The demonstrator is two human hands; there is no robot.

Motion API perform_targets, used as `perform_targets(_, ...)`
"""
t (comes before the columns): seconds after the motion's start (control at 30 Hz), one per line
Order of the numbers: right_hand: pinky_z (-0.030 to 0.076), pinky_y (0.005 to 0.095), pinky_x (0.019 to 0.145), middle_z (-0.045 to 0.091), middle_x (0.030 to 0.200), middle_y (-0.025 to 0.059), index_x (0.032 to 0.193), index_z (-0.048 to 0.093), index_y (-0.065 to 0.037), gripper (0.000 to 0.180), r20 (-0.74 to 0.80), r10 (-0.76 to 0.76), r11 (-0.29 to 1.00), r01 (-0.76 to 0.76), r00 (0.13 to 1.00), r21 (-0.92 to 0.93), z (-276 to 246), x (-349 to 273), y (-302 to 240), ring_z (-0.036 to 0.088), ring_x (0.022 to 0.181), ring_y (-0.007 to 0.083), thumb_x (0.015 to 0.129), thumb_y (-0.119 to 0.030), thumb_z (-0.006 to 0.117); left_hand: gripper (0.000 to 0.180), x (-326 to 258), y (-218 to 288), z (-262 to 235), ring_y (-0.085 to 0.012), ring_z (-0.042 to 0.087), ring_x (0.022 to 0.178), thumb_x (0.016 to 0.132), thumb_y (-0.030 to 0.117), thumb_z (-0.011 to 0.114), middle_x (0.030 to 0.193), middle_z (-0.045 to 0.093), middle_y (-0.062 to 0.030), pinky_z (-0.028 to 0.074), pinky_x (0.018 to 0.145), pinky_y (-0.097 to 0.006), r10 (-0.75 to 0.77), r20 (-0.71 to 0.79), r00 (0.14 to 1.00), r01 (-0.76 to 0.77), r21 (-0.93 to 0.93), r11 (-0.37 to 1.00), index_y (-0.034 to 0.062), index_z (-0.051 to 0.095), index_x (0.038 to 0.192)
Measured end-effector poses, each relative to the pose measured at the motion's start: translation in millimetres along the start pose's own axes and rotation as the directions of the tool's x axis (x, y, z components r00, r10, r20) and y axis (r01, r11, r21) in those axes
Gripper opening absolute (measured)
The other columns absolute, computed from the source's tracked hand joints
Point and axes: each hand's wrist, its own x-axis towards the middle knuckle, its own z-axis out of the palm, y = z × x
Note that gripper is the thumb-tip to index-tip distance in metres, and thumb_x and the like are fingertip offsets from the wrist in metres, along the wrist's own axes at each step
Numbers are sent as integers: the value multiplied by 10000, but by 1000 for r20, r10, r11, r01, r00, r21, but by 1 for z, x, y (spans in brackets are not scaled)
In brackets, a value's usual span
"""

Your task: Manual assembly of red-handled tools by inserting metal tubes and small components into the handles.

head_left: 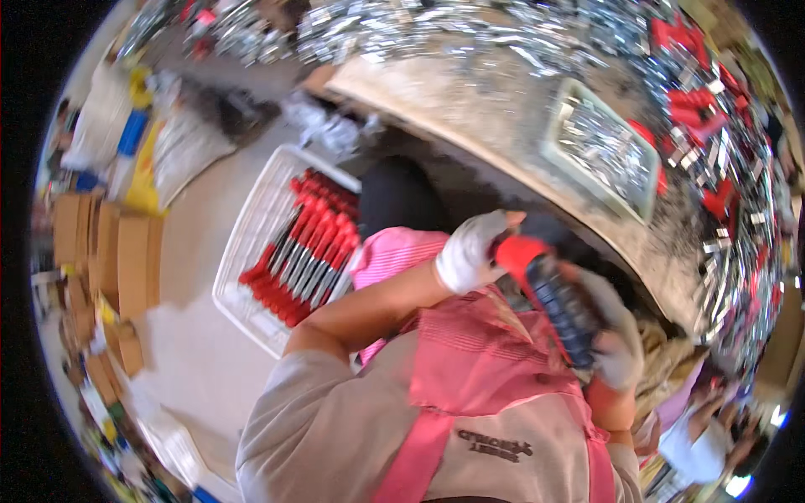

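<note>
A red-ended, dark ribbed thing [563,306] is held at a slant in front of my pink apron; blur hides its exact kind. My left hand [471,253], in a white glove with bare fingertips, closes at its red end. My right hand [619,339], also gloved, wraps the dark ribbed part from the right side. To the left, beside my knee, a white plastic basket [236,251] holds several red-handled tools [306,251] with silver and black middles, laid side by side.
A worktable [444,113] curves across the front, heaped with shiny metal parts [436,29]. On it stands a pale green tray [560,126] of small metal pieces, with red parts [692,109] beyond. Cardboard boxes [134,267] and sacks [189,138] stand left. Another person [696,444] is at lower right.
</note>
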Motion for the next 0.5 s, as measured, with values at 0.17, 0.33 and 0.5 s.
perform_targets(0.17,460,278,724,599,938,141,1266,406,53,696,-79,-192,972,179,978,-153,38,43,24,595,805,202,819,-428,639,513,20,19,-172,-285,593,739,647,231,794,829,571,-164,480,658,-352,-210,-502,839,343,188,920,-5,508,1003)
perform_targets(0.33,448,243,615,599,889,103,1209,474,15,379,-124,-13,926,-35,992,-375,30,75,75,560,703,138,932,-243,483,482,-93,-103,-313,-425,594,889,824,322,636,966,613,-253,462,759,-440,-501,-615,609,774,323,544,36,483,1180)
perform_targets(0.5,459,245,669,602,910,87,1199,489,6,334,-137,181,911,-219,974,-350,28,86,117,574,748,132,927,-188,495,536,-240,-224,-373,-428,533,1063,858,307,563,1113,566,-275,426,883,-473,-844,-396,361,843,525,114,110,368,1317)
